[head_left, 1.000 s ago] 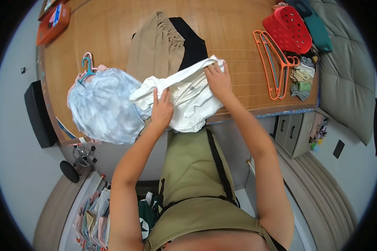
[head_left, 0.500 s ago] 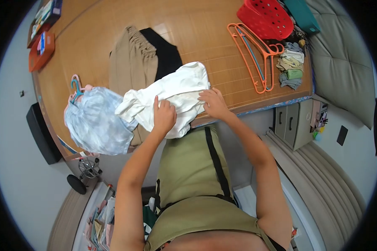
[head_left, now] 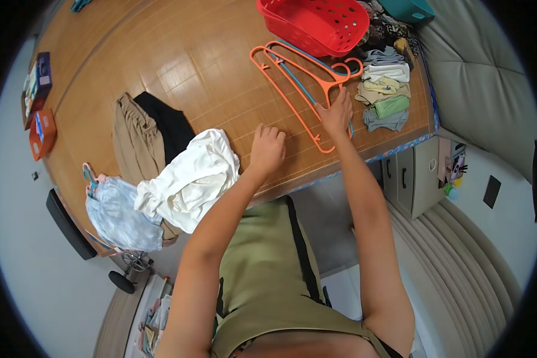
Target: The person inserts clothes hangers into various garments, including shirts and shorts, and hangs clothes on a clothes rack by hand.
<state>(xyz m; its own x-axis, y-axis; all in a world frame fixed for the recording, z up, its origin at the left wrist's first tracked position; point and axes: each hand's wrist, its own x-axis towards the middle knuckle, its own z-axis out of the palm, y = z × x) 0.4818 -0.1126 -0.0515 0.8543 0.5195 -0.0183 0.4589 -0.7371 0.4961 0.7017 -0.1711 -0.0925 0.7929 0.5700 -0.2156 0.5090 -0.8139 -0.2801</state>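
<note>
My right hand [head_left: 336,114] is over the orange hanger [head_left: 301,116], its fingers stretched and thumb apart at the bar near the hook; whether it grips the bar I cannot tell for sure. Beneath the orange hanger lies a blue hanger [head_left: 298,82], partly covered. My left hand [head_left: 268,149] hovers over or rests on the wooden surface between the hangers and a white garment [head_left: 200,173], fingers loosely apart and holding nothing. The white garment lies rumpled, overlapping tan trousers [head_left: 134,134] and a black garment [head_left: 167,122].
A pale blue tie-dye garment [head_left: 122,215] on a hanger lies at the left. Behind the hangers stands a red basket [head_left: 316,30]. Folded clothes [head_left: 388,89] are stacked at the right, near a teal bin [head_left: 409,9]. An orange box [head_left: 42,136] sits at the far left edge.
Both hands have left the white garment. My right hand has moved over to the hangers, my left hand to the bare wood. The view has shifted to the right.
</note>
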